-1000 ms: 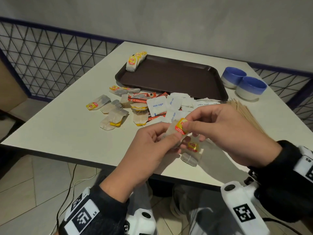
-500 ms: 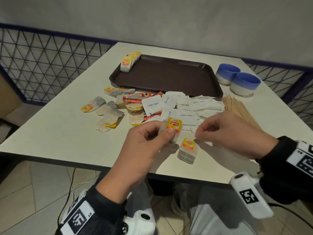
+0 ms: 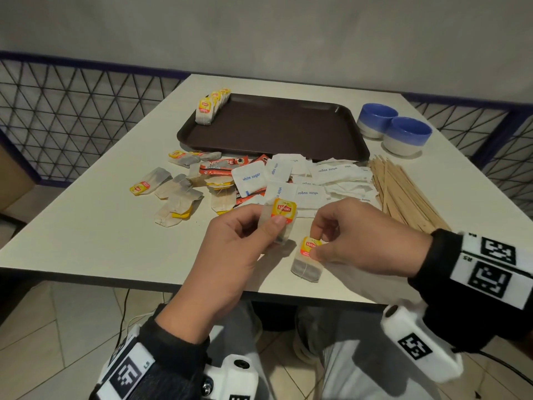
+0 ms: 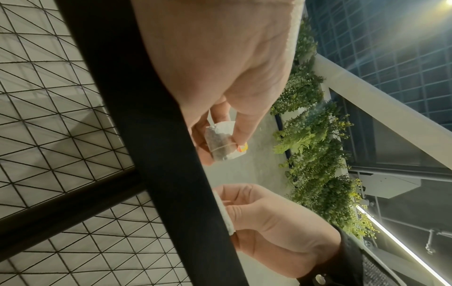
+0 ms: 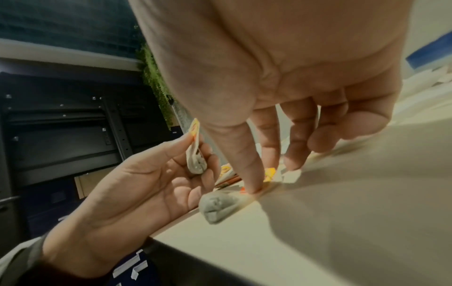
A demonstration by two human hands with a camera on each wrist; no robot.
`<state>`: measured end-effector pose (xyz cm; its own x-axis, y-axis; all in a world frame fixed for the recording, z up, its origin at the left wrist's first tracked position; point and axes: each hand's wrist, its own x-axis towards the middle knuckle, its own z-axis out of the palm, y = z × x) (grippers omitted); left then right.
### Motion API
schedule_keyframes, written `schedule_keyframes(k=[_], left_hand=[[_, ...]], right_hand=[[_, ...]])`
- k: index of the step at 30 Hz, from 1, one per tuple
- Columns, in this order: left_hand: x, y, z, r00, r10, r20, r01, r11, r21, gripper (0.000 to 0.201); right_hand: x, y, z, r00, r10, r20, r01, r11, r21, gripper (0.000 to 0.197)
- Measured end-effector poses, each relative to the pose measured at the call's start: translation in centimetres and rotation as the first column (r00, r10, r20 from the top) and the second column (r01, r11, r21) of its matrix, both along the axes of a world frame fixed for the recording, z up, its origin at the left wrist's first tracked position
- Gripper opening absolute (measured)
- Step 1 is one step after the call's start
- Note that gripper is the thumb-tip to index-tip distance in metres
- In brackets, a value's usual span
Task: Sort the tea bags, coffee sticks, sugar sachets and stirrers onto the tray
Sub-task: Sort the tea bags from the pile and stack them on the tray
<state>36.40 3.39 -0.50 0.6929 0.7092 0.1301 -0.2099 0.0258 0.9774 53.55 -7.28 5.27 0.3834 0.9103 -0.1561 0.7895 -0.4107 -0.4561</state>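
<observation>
Since 1 second ago, right hand (image 3: 357,241) dropped to pinch the table tea bag (image 3: 307,262); left hand (image 3: 239,243) grips another. Tray (image 3: 288,131), upper centre, holds 1 tea-bag row (image 3: 212,106); remainder unsorted.

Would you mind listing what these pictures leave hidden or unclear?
- Head view: how many coffee sticks there are; sugar sachets and tea bags cover them.
- Head view: the count in the tea bag row on the tray; the front bag hides the rest.
- Left wrist view: the table edge hides the tabletop.
- Right wrist view: whether the right hand grips the lying tea bag; blurred.
</observation>
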Motion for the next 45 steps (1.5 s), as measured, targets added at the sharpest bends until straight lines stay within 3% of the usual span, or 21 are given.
schedule_keyframes(k=[6,12,16,21,24,28,33,36,38,41,45], left_hand=[[0.0,-0.2,0.2,1.0,0.025,-0.009,-0.025,1.0,0.01,0.022],[0.4,-0.4,0.0,0.99,0.135,-0.045,-0.134,0.99,0.033,0.016],[0.6,-0.7,0.2,0.987,0.14,-0.076,-0.134,0.988,0.078,0.023],[0.4,-0.6,0.6,0.99,0.111,-0.085,-0.106,0.992,0.066,0.024],[0.6,-0.3,0.2,0.993,0.089,-0.072,-0.086,0.996,0.037,0.023],[0.7,-0.1,0.2,0.999,0.032,-0.004,-0.032,0.987,-0.16,0.034],[0.4,-0.2,-0.2,0.997,0.019,-0.074,-0.016,0.999,0.04,0.025],[0.3,-0.2,-0.3,0.996,0.063,-0.062,-0.057,0.995,0.086,0.028],[0.2,-0.3,-0.1,0.996,0.083,-0.045,-0.078,0.992,0.095,0.028],[0.2,-0.2,-0.2,0.995,0.077,-0.057,-0.072,0.994,0.082,0.028],[-1.4,0.4,0.2,0.996,0.082,-0.027,-0.082,0.997,-0.009,0.021]], right_hand=[[-0.1,-0.3,0.0,0.986,0.014,-0.164,-0.006,0.999,0.05,0.019],[-0.8,-0.8,3.0,0.92,0.191,-0.342,-0.117,0.967,0.228,0.024],[-1.4,-0.1,4.8,0.902,0.293,-0.318,-0.221,0.945,0.243,0.029],[-2.1,1.6,5.6,0.918,0.343,-0.201,-0.326,0.939,0.11,0.029],[-2.2,2.5,5.5,0.952,0.28,-0.121,-0.26,0.953,0.157,0.026],[-2.3,3.5,5.1,0.986,0.163,-0.018,-0.155,0.964,0.218,0.03],[-2.6,3.9,4.5,0.991,0.13,0.012,-0.129,0.957,0.26,0.036],[-2.4,3.8,4.4,0.996,0.094,-0.012,-0.087,0.964,0.251,0.038],[-2.2,3.6,4.4,0.99,0.095,-0.101,-0.069,0.969,0.237,0.028],[-2.1,3.6,4.6,0.972,0.175,-0.156,-0.143,0.971,0.193,0.01],[-2.3,4.5,5.7,0.953,0.264,-0.147,-0.241,0.958,0.156,0.005]])
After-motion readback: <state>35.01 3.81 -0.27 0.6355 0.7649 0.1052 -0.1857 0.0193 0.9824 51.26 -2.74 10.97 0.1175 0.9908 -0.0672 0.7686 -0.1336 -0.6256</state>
